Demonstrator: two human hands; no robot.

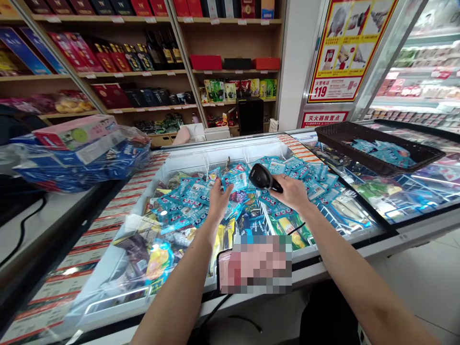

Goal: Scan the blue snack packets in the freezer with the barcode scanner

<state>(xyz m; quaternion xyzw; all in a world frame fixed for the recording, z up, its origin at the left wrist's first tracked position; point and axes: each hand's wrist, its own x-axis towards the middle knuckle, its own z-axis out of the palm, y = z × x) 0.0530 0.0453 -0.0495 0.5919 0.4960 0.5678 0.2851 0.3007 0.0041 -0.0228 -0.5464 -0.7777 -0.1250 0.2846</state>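
My right hand grips a black barcode scanner by its handle, the head facing left. A small teal packet with a white label is pinched in my left hand, just left of the scanner head. Below both hands, many similar teal packets lie in a loose heap on the glass top of a chest freezer. More of them spread out to the right of the scanner. Bagged frozen goods show through the glass.
A dark plastic tray with teal packets stands at the right. Boxes wrapped in plastic are stacked at the left. Near the front edge lies a phone, partly blurred out, with a cable beside it. Stocked shelves line the back.
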